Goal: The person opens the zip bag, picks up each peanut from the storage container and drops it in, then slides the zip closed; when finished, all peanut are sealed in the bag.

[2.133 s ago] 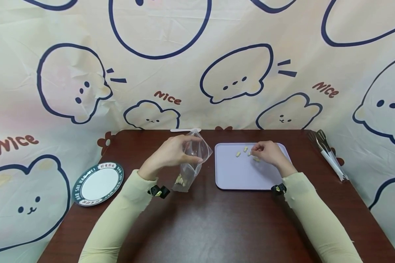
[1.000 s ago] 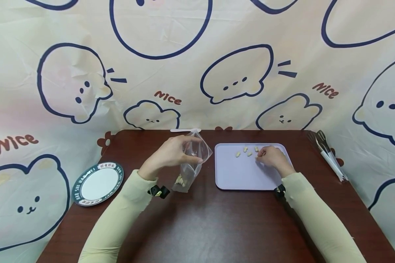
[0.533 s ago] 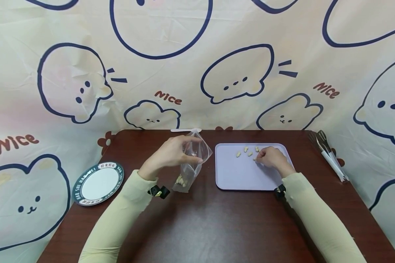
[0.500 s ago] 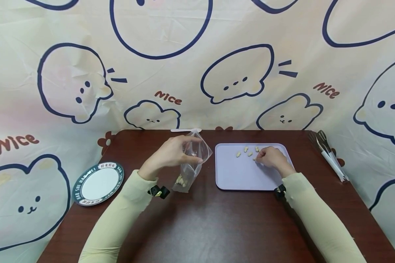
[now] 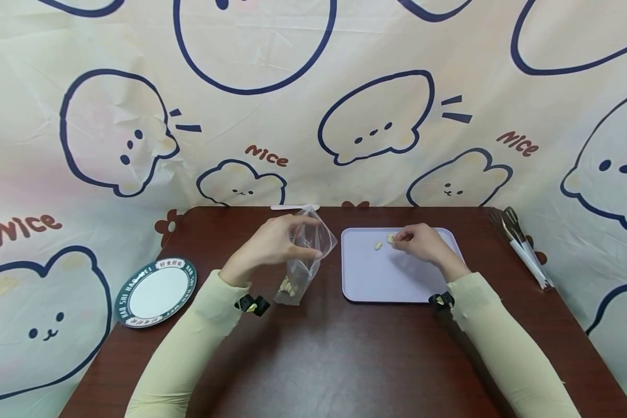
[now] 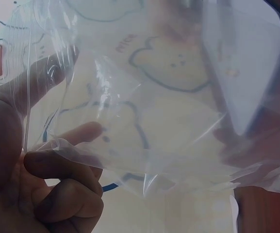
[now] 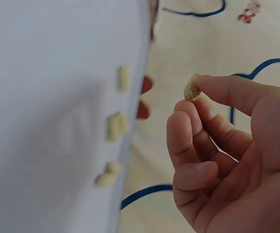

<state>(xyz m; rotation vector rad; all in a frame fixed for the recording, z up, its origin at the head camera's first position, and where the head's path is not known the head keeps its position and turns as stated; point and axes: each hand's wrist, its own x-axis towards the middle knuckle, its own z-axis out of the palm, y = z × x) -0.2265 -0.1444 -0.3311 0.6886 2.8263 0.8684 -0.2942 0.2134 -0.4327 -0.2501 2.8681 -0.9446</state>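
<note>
Pinching peanut [image 7: 192,88]: right hand [image 5: 422,242], over lilac tray [image 5: 386,280] | gripping clear bag [image 5: 302,276] (peanuts [image 5: 286,287] inside): left hand [image 5: 271,242]

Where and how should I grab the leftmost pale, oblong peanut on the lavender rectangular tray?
Probably pinch that leftmost peanut across its middle, from above on the near side: it lies longer than wide on the tray, and a second peanut sits just beyond it, to the right.
</note>
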